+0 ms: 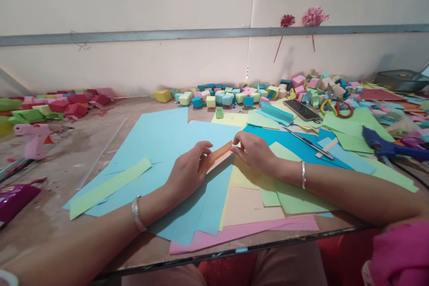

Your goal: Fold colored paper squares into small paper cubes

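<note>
My left hand (189,170) and my right hand (253,151) both pinch a narrow orange paper strip (219,154) that lies folded on the table between them. My left fingers close on its near left end, my right fingers on its far right end. The strip rests on large light blue sheets (161,138), with yellow, peach and pink sheets (244,205) spread under my right wrist. Each wrist wears a silver bangle.
A loose green strip (107,187) lies left. Several small paper boxes (231,94) line the back wall. A phone (303,110), scissors (337,107), a blue glue gun (385,145) sit right; a pink glue gun (33,138) and red and green boxes (56,107) sit left.
</note>
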Demonstrator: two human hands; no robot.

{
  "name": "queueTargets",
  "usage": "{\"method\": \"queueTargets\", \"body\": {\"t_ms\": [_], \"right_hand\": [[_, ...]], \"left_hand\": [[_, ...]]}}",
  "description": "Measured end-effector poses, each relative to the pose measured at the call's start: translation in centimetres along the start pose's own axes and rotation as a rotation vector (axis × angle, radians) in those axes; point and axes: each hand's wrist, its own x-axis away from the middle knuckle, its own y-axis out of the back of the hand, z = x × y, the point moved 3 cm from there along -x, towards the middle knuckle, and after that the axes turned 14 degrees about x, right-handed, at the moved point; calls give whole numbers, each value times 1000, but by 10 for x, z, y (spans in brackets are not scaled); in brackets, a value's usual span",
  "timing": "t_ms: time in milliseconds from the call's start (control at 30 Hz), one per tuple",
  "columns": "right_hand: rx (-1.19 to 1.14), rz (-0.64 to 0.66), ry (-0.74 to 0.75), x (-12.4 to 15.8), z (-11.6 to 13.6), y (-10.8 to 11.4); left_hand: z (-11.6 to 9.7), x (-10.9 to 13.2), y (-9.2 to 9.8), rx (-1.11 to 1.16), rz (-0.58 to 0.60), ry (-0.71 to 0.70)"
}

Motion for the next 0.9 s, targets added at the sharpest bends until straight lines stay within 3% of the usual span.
{"method": "queueTargets", "body": {"t_ms": [200,433,567,700,900], "right_hand": [[5,-50,132,-2,0,-3],[83,-88,280,-1,3,-12],[69,-224,318,0,6,-2],[235,-367,387,5,10,8],[347,-421,444,8,13,14]], "left_hand": [[-2,-1,-5,-35,-14,-279],[-3,-1,1,32,-119,-328],[-6,0,2,73,-117,-339],[-9,0,2,88,-102,-356],[-10,-1,3,101,-124,-389]]}}
